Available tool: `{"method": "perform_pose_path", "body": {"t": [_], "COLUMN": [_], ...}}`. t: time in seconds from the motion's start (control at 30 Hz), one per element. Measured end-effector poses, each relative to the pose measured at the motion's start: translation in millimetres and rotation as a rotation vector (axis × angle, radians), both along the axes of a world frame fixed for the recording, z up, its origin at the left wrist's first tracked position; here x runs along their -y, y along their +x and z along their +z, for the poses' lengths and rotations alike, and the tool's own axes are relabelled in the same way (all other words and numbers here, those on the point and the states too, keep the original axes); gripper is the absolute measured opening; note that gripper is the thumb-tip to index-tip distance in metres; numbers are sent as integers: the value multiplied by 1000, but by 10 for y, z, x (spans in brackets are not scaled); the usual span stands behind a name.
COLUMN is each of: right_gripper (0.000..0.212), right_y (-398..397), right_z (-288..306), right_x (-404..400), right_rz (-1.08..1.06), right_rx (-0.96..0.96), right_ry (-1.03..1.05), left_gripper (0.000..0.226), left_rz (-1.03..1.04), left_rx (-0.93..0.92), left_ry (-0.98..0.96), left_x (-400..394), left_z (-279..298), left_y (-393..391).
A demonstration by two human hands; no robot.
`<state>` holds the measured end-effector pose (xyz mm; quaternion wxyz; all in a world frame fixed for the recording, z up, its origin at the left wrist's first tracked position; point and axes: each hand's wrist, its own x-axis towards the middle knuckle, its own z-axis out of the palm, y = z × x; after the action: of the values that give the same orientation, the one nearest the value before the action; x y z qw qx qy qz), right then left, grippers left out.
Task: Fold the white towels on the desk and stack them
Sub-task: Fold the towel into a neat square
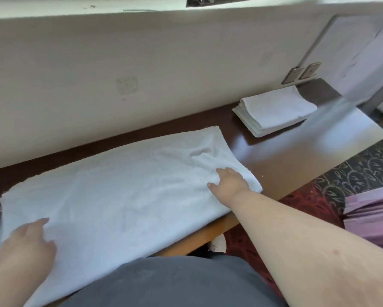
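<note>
A large white towel (124, 187) lies spread lengthwise on the dark brown desk (281, 156), its near edge hanging over the front. My left hand (28, 244) rests flat on the towel's near left corner. My right hand (229, 181) sits on the towel's right end near the front corner, fingers curled into the cloth, which is wrinkled just beyond them. A stack of folded white towels (274, 110) stands at the back right of the desk, against the wall.
A pale wall (141, 63) runs right behind the desk, with two switch plates (303, 72) above the stack. Patterned carpet (352, 173) lies to the right, with pink fabric (372, 216) at the right edge. My grey-clad body presses against the desk front.
</note>
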<state>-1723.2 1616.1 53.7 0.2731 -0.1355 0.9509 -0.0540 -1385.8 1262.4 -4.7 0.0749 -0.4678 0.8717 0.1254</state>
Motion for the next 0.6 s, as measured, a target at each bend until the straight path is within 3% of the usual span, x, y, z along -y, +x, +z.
{"method": "perform_pose_path", "body": {"t": [0.13, 0.27, 0.43, 0.6], "right_gripper": [62, 66, 47, 29], "right_y": [-426, -867, -1092, -1171], "right_z": [-64, -266, -460, -571], "right_x": [-427, -824, -1088, -1245], "right_rz": [-156, -219, -74, -43], "right_rx": [-126, 90, 248, 402], "right_ry": [-112, -164, -207, -255], "left_gripper": [46, 41, 42, 43], "left_rz": [-318, -548, -417, -449], "left_rx": [110, 13, -54, 249], "left_ry": [41, 162, 373, 332], "left_x": [-728, -1426, -1958, -2074], "left_z": [535, 739, 707, 477], "left_y": [-1161, -2575, -4122, -4919]}}
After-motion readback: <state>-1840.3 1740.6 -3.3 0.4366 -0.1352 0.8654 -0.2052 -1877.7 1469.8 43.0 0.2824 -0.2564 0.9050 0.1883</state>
